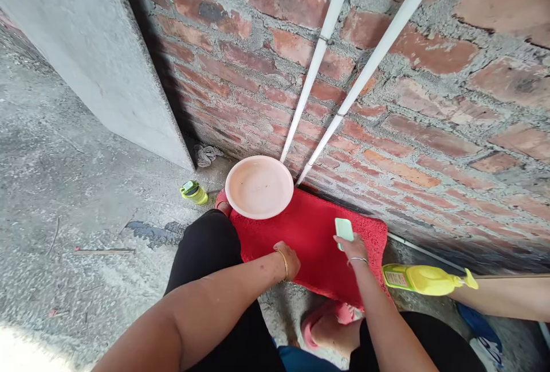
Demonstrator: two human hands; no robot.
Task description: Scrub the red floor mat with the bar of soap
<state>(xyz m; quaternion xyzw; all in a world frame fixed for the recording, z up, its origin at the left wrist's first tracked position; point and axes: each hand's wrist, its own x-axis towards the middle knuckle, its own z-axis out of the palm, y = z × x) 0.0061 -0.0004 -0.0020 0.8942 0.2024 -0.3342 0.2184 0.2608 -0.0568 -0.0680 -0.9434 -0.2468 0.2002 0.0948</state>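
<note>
On the left, a grey slab [129,74] rises from the concrete floor [107,200], with a thin stick [105,252] lying nearer. Right of the slab's lower corner are a yellow-green bottle [194,192] and, farther off near the brick wall, a crumpled pale cloth [207,155].

Next comes a wide pale pink basin [259,187], overlapping the far left corner of a red mat [296,240]; whether its base rests on the mat cannot be told. The mat is spread on the floor along the wall [275,91], below two white pipes [309,74].

The left hand [289,260], a gold bracelet at its wrist, is at the mat's near edge. Its fingers are curled inward, largely hidden by the back of the hand, so I cannot tell whether they pinch the edge or merely hang above it.

The right hand [353,247], wearing a silver bangle, is over the mat's right part, closed around the near end of a pale green block [344,231]. Just right of the mat is a yellow pump bottle [423,279].
</note>
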